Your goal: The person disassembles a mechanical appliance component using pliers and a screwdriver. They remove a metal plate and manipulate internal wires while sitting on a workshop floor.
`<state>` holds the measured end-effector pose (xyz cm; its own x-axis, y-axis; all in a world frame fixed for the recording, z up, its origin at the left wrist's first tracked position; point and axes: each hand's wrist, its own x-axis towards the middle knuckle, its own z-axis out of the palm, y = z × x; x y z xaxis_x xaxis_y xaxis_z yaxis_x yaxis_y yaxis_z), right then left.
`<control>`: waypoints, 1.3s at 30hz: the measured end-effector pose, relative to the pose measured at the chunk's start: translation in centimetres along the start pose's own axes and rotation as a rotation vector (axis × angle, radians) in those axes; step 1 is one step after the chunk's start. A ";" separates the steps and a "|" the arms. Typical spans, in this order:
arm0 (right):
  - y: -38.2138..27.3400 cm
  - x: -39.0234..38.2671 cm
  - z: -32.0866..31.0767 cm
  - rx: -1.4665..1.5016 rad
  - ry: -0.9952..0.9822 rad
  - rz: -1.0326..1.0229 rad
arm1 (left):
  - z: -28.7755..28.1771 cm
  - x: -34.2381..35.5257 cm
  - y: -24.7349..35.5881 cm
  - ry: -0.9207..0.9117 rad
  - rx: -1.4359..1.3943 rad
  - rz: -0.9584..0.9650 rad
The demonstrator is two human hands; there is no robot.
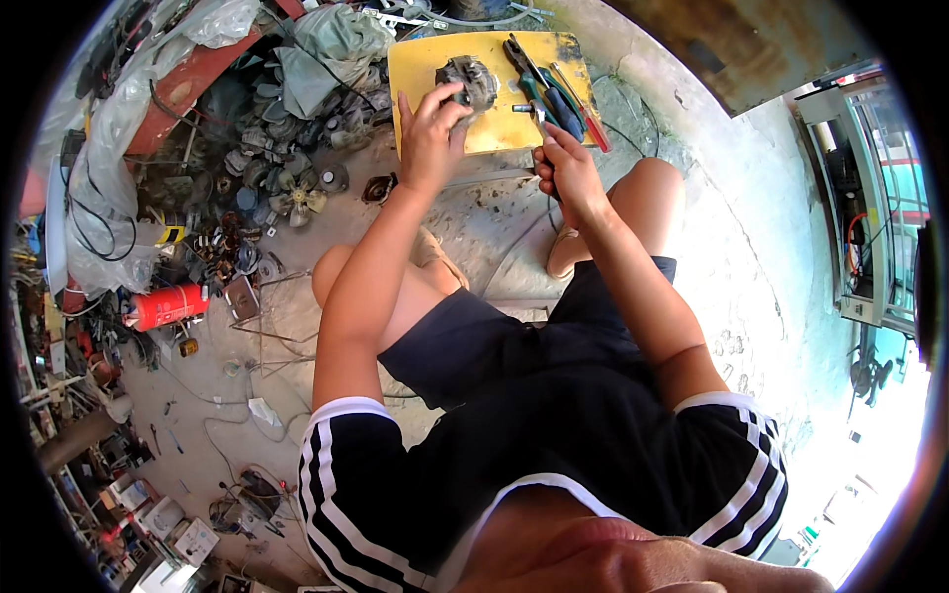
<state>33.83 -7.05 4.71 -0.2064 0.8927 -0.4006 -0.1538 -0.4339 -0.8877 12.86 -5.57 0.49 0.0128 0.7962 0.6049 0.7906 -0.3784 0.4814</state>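
A dark, grimy metal part, resembling a small motor piece, rests on a yellow board. My left hand is at its near left side; thumb and forefinger pinch a small dark piece against it, too small to name. My right hand is closed around the dark handle of a tool with a small metal head, which looks like a hammer. That head is over the board, right of the metal part. Beyond it lie green-handled pliers, a blue-handled tool and a red-handled screwdriver.
Heaped fan and motor parts cover the floor at left, beside plastic sheeting. A red cylinder lies nearer. A rusty metal panel overhangs the far right, near a metal-framed cabinet. Cables trail across the floor.
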 end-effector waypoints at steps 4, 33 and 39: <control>-0.2 0.2 -0.2 0.032 -0.015 0.020 | -0.8 -1.4 0.9 0.002 0.148 0.067; -11.3 5.3 2.2 -0.492 -0.315 0.652 | 0.0 4.5 -1.7 -0.519 0.126 -0.242; -13.1 6.6 4.9 -0.850 -0.315 0.680 | 0.0 4.8 -0.8 -0.538 0.194 -0.222</control>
<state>29.77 3.99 14.82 -0.2491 0.3807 -0.8905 0.7646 -0.4871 -0.4221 12.33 -1.45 3.03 0.1021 0.9920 0.0742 0.9061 -0.1235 0.4047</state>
